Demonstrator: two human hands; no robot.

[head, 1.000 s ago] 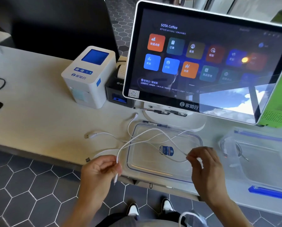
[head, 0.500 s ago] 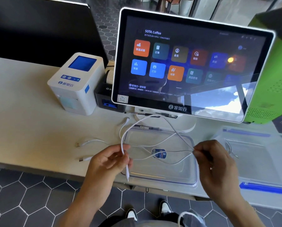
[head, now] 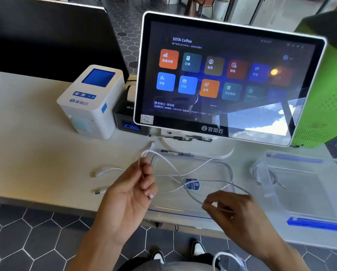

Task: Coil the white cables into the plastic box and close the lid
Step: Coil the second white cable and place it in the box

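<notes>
Thin white cables (head: pixel 206 165) loop loosely over a clear lid (head: pixel 228 169) with a blue rim and a blue sticker, lying flat near the table's front edge. My left hand (head: pixel 128 192) pinches one cable at the lid's left side, with a loop rising above the fingers. My right hand (head: pixel 234 210) pinches the same cable low over the lid's front right corner. Two USB plugs (head: pixel 97 174) lie on the table to the left. The clear plastic box (head: pixel 308 184) with blue latches stands open at the right, a coiled cable inside its left end.
A white label printer (head: pixel 93 100) and a black receipt printer (head: pixel 124 118) stand at the back left. A tilted touchscreen terminal (head: pixel 228 79) rises just behind the lid, pens at its base. A green machine (head: pixel 328 90) is at the far right. The table edge runs under my hands.
My left hand has lifted and drawn the cable up into a loop. My right hand has dropped lower toward the lid's front right corner, pulling the cable longer between the hands.
</notes>
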